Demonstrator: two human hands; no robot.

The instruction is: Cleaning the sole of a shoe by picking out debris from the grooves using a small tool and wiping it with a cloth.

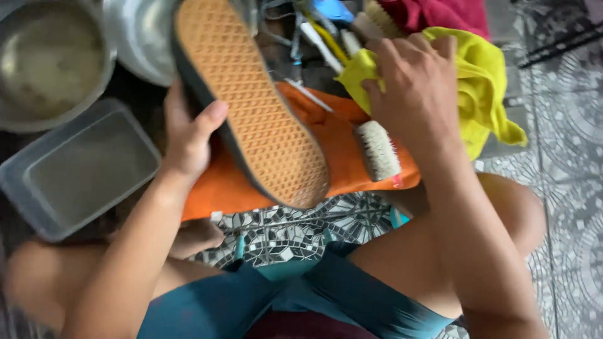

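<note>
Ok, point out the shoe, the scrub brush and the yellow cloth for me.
shoe [251, 107]: head view, middle of the upturned tan waffle sole.
scrub brush [379, 150]: head view, the pale bristles.
yellow cloth [480, 81]: head view, the bare fold right of the right hand.

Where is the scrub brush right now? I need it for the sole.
In the head view, the scrub brush lies bristles-up on the orange cloth, right of the shoe, just below the right hand.
</note>
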